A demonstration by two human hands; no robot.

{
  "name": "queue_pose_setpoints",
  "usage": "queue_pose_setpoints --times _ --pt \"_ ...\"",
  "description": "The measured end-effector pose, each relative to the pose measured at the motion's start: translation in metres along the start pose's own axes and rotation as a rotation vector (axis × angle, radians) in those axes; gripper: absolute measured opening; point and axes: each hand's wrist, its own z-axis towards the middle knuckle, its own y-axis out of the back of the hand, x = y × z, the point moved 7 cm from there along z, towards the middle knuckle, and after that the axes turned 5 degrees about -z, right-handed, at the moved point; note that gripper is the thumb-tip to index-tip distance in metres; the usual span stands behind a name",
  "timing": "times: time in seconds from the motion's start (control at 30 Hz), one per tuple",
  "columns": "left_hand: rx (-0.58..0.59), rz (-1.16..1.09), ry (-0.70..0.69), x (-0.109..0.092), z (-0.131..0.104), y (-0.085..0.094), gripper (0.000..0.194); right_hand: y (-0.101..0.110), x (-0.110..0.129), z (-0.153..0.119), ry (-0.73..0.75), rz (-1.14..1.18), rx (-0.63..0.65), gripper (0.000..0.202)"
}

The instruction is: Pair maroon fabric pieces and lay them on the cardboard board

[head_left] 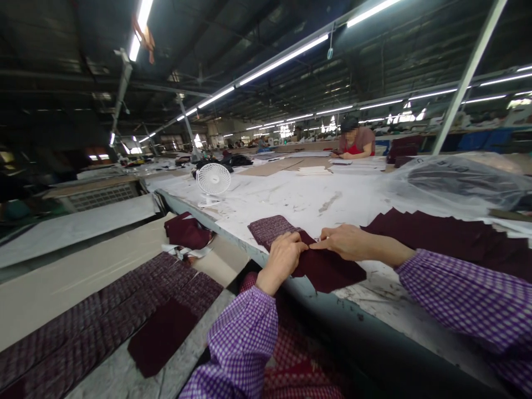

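A maroon fabric piece (332,271) lies at the near edge of the white table, joined to or overlapping a speckled maroon piece (272,228) on its left. My left hand (285,257) is closed, its thumb and fingers pinching the cloth where the two fabrics meet. From the right, my right hand (343,242) reaches in with its fingertips pressed together on the same spot, close to my left fingertips. What lies under the fingertips is hidden.
A white fan (213,179) stands on the white table (274,191). Maroon fabric (440,238) and clear plastic (469,176) lie at right. Speckled strips (112,310) and a maroon piece (164,335) cover the lower left surface. Across the table, a person (358,141) leans over.
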Motion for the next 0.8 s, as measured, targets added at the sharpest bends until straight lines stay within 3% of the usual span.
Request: queue_pose_setpoints --times 0.2,0.4,0.57,0.67,0.8 --pt "-0.046 -0.107 0.069 0.013 -0.011 0.011 0.017 0.015 0.015 0.006 0.056 -0.102 0.062 0.06" --pt "-0.1 -0.194 0.028 0.017 -0.022 0.016 0.023 0.021 0.021 0.01 0.132 -0.147 0.076 0.065" --pt "-0.172 -0.418 0.18 0.031 -0.026 0.022 0.012 0.02 0.02 0.014 0.146 -0.131 0.076 0.071" --pt "-0.141 -0.391 0.219 0.031 -0.023 0.02 0.008 0.019 0.018 0.015 0.144 -0.115 0.077 0.072" --pt "-0.114 -0.299 0.171 0.025 -0.021 0.017 0.016 0.019 0.018 0.017 0.175 -0.122 0.085 0.072"
